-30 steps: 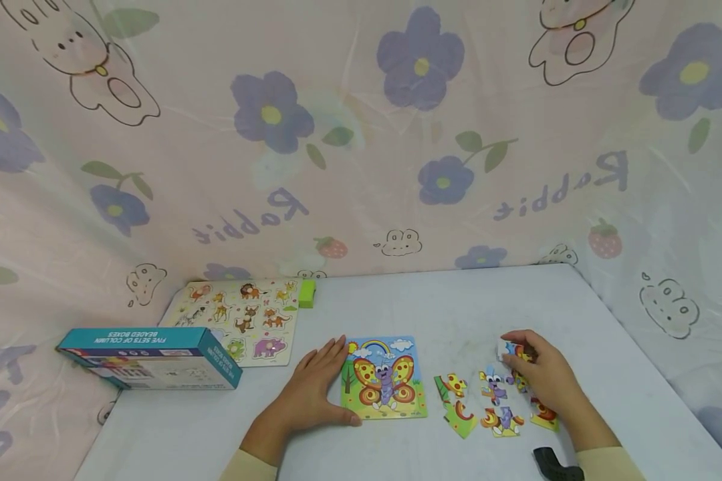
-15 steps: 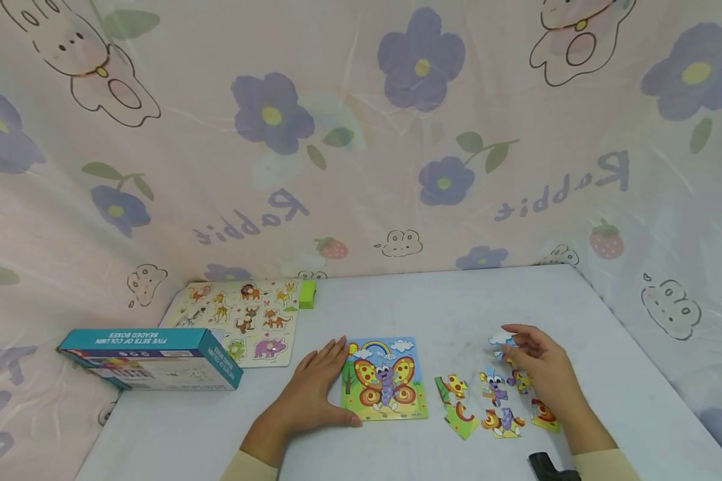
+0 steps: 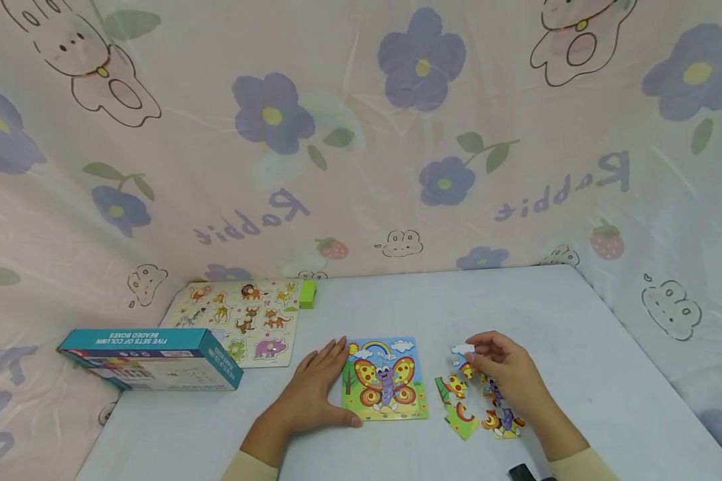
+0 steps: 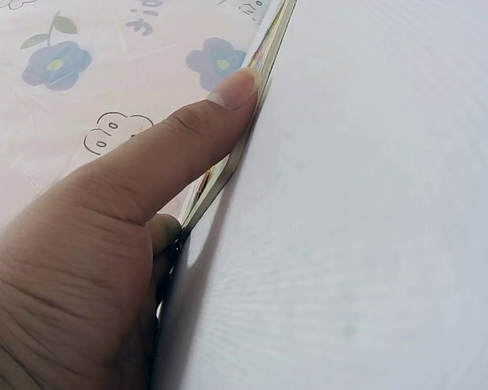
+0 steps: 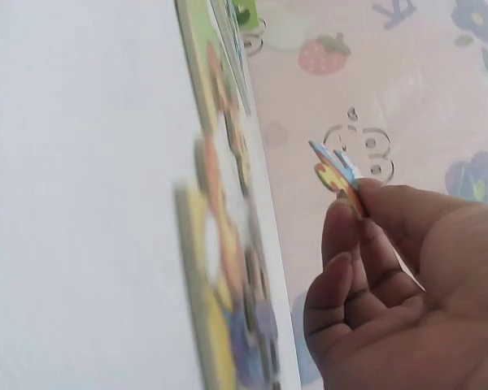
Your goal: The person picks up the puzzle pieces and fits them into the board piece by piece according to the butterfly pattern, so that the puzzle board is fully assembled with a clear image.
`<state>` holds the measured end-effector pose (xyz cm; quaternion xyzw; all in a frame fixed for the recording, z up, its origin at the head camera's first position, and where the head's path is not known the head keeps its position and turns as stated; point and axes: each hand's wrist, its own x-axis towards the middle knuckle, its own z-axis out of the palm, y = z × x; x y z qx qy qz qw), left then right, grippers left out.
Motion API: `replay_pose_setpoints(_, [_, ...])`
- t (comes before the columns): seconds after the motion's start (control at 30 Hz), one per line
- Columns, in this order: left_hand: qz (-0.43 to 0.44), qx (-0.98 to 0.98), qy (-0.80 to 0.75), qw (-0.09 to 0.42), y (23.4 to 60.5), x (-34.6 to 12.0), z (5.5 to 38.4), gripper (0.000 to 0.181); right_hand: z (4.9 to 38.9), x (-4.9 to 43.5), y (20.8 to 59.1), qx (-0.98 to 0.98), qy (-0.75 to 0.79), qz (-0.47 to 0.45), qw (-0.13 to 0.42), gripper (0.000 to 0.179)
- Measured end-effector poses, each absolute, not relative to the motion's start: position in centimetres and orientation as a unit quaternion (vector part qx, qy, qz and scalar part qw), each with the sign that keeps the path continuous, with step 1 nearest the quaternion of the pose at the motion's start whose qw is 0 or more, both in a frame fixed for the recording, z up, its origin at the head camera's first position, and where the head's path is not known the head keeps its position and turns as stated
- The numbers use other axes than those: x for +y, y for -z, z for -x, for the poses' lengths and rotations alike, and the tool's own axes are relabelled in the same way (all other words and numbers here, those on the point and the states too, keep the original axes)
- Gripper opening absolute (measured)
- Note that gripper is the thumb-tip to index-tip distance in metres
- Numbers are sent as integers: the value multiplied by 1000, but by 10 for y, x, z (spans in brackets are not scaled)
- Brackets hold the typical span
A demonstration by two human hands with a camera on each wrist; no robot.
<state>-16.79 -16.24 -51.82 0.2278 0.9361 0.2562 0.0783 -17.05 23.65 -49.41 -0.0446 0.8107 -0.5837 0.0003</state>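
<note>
A square butterfly picture puzzle board (image 3: 385,381) lies flat on the white table. My left hand (image 3: 313,394) rests at its left side, fingers extended along the left edge and thumb at the lower corner; the left wrist view shows the thumb (image 4: 187,134) touching the board's edge. My right hand (image 3: 511,377) pinches a puzzle piece (image 5: 337,172) with blue sky, a cloud and a yellow-orange patch between thumb and fingers, raised off the table. Below and beside that hand lie loose puzzle pieces (image 3: 460,421) in green, yellow and purple; the hand hides some of them.
An animal puzzle board (image 3: 261,344) lies at the back left, with a green block (image 3: 307,294) at its corner. In front of it stands a teal box (image 3: 156,364). A black object (image 3: 522,473) shows partly at the bottom edge. Patterned cloth (image 3: 361,167) hangs behind the table.
My right hand has lifted the sky piece from the back right and carried it leftward, above the left column of loose pieces. The left hand and the butterfly board stay in place.
</note>
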Motion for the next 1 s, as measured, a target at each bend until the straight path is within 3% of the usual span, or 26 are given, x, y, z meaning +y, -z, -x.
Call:
replay_pose_setpoints(0.6, [-228, 937, -253, 78, 520, -163, 168, 138, 183, 181, 503, 741, 664, 71, 70, 28])
replay_pose_setpoints(1.0, [-231, 936, -253, 77, 518, -163, 168, 137, 198, 150, 500, 790, 609, 47, 52, 21])
